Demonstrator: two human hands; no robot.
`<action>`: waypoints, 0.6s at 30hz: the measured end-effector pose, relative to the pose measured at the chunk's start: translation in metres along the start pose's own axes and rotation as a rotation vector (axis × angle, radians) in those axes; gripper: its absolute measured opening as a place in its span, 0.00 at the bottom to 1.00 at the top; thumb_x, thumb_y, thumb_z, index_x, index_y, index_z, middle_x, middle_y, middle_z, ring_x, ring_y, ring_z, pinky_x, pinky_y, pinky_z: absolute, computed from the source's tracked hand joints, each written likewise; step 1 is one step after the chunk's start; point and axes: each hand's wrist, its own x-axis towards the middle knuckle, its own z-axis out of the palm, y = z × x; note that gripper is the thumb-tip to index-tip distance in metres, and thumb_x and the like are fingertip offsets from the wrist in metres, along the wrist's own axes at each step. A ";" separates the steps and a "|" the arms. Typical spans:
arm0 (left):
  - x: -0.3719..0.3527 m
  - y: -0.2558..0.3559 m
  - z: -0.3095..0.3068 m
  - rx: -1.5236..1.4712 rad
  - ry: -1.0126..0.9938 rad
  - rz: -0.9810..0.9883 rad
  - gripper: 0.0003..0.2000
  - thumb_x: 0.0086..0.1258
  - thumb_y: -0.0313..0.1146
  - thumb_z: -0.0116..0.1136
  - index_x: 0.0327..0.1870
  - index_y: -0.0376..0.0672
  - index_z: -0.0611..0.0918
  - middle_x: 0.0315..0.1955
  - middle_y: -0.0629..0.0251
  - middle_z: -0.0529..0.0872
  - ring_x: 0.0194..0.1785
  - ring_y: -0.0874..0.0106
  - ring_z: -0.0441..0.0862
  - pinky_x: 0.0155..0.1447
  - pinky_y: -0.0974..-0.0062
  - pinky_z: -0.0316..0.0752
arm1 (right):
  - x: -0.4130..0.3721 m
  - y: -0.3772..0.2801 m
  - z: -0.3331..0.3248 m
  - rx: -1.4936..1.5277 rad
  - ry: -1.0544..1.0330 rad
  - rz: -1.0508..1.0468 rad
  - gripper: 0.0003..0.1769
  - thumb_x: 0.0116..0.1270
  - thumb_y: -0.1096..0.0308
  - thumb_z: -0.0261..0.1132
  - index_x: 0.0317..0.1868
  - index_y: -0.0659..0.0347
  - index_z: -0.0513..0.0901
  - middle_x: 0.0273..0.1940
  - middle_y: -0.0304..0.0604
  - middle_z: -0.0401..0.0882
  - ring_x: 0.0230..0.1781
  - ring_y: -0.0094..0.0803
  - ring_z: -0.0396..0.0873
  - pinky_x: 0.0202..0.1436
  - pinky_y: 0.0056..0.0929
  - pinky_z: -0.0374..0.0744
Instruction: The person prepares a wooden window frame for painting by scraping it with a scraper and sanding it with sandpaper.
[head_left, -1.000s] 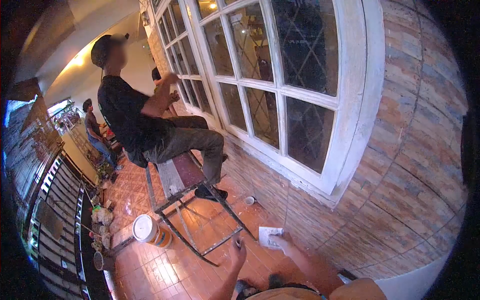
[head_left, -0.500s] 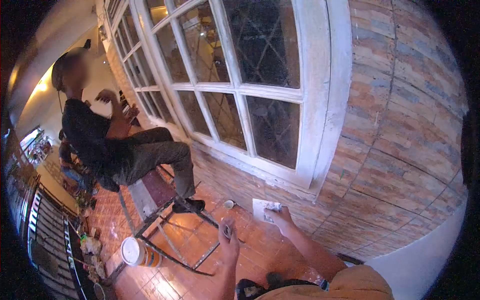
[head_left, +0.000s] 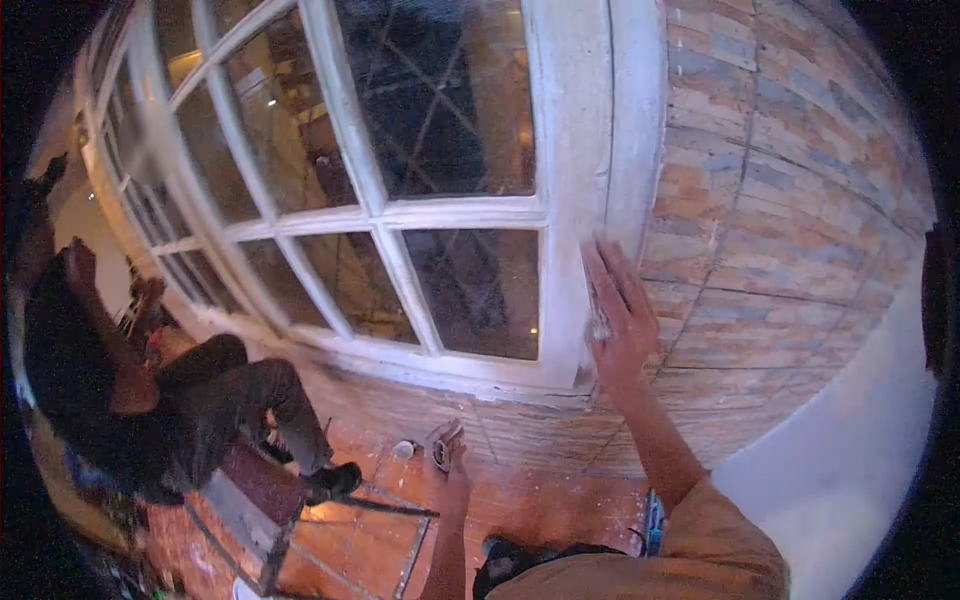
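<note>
My right hand [head_left: 622, 325] is raised to the white window frame [head_left: 575, 200], at its right edge beside the tiled wall. Its fingers stretch along the wood and press a flat white piece [head_left: 600, 328] against it; the hand covers most of that piece. Lower down, my left hand [head_left: 448, 470] is closed around a small object with a round, dark-centred end [head_left: 441, 455]; its kind is not clear. The left hand hangs in front of the floor, apart from the window.
A person in dark clothes [head_left: 215, 400] sits at left on a metal-framed stand [head_left: 285, 535]. A small white cup [head_left: 404, 449] stands on the orange tiled floor [head_left: 540, 500] near the wall. Glass panes [head_left: 475, 290] and stone-patterned wall tiles [head_left: 780, 220] are close ahead.
My right hand has risen from low by the wall onto the window frame with the white piece. The view has swung closer to the window, and my left hand stays low with its object.
</note>
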 end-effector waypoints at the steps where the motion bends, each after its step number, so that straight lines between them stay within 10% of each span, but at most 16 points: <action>1: 0.006 -0.002 0.001 -0.011 -0.038 -0.007 0.15 0.62 0.18 0.45 0.50 0.37 0.69 0.49 0.58 0.73 0.53 0.69 0.71 0.55 0.74 0.66 | 0.011 0.004 0.002 -0.081 0.047 -0.066 0.30 0.46 0.76 0.58 0.55 0.52 0.73 0.57 0.43 0.68 0.59 0.42 0.65 0.60 0.39 0.66; 18: 0.073 0.088 0.002 -0.012 -0.316 0.105 0.18 0.62 0.40 0.55 0.46 0.35 0.71 0.43 0.52 0.79 0.46 0.63 0.77 0.50 0.70 0.71 | 0.075 0.039 0.038 -0.571 0.287 -0.352 0.21 0.51 0.71 0.58 0.48 0.52 0.78 0.50 0.35 0.75 0.51 0.33 0.74 0.49 0.29 0.75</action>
